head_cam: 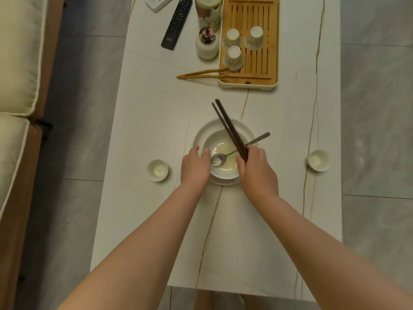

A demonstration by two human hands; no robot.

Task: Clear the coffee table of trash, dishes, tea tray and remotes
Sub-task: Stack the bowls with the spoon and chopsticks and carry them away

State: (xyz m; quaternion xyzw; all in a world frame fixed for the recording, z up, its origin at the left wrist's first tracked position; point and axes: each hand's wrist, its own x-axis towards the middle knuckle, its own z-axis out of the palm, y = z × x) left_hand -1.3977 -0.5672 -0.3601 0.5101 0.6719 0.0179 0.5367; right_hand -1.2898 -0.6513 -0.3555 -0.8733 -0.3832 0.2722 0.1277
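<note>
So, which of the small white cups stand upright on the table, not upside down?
The two loose teacups, left and right of the bowl; the three cups on the bamboo tea tray are inverted.

A white marble-look table (290, 121) stands on grey tiled floor (375, 121); a cream-cushioned sofa (17, 63) sits along the left.

Spoon (218, 159) in bowl (220, 143) on plate (202, 130)
</note>
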